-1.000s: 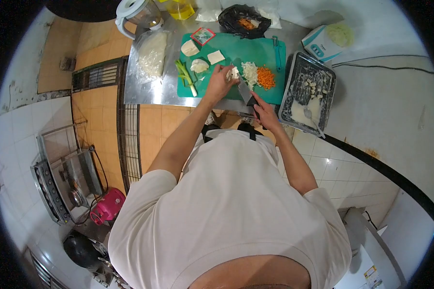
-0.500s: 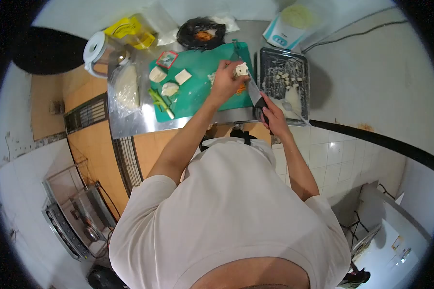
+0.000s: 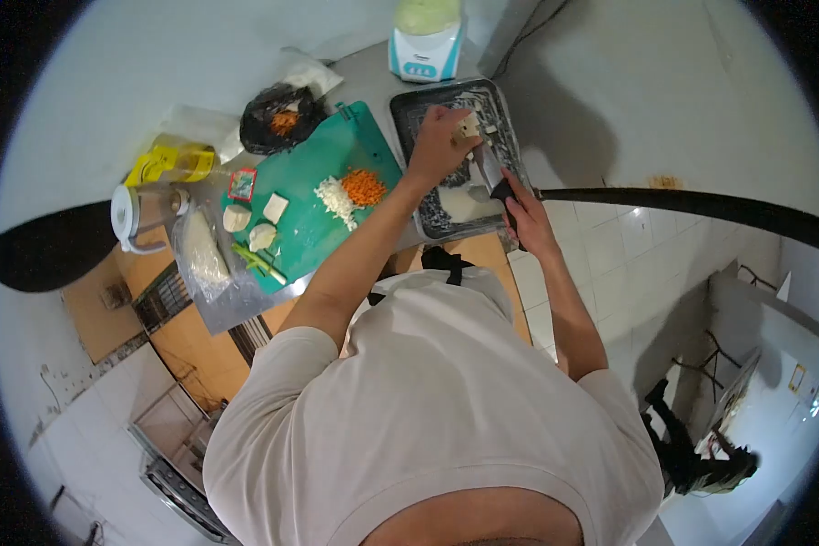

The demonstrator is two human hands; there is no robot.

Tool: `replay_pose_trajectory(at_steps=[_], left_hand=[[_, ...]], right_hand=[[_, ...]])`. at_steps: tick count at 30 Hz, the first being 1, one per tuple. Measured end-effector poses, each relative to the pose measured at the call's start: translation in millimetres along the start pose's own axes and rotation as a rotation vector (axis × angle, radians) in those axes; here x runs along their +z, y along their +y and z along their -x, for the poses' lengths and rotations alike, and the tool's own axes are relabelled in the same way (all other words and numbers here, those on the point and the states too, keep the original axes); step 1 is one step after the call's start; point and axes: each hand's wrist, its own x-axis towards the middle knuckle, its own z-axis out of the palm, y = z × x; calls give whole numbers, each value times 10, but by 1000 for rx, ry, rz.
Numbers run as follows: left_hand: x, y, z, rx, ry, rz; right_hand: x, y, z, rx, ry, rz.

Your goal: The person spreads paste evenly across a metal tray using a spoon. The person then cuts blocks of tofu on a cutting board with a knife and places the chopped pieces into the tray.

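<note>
My left hand (image 3: 439, 146) is over the dark baking tray (image 3: 511, 118), its fingers closed around a clump of white diced tofu (image 3: 469, 126). Just below those cubes is the blade of a kitchen knife (image 3: 490, 170). My right hand (image 3: 530, 221) grips its black handle. Loose cubes and a pale wet smear lie in the tray. On the green cutting board (image 3: 314, 218) are a pile of diced carrot (image 3: 364, 187), a chopped white heap (image 3: 335, 198), a square tofu piece (image 3: 276, 207), two rounded white pieces (image 3: 237, 217) and a green onion stalk (image 3: 259, 262).
A white and blue kitchen scale (image 3: 425, 56) stands behind the tray. Left of the board are a lidded pitcher (image 3: 141, 214), a yellow packet (image 3: 168, 162) and a clear bag of white food (image 3: 202, 250). A black plastic bag (image 3: 262, 120) with orange scraps sits behind the board.
Both hands, with the knife and tofu cubes, have moved from the board's right edge to over the tray. The camera view has turned right. Carrot and white piles are now uncovered.
</note>
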Motion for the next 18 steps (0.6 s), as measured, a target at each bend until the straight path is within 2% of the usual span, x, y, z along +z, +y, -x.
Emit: replay_pose_trajectory(at_steps=[7,10,13,16,18], left_hand=[[326,-154,-153,-14,-60,-37],[283,-151,-125,-142,-65,-31],[169,-252,-66,-247,-159,-417],[14,-451,34,-196,-133,-433],[-148,-512,111,-271,-172,-337]], right_hand=[[-201,141,-111,73,49,30],[-202,313,-285,-47,97,401],[-162,80,-295,-9,115,871],[-126,-11,-303,53,153,947],[-129,32,-301,-3,168,967]])
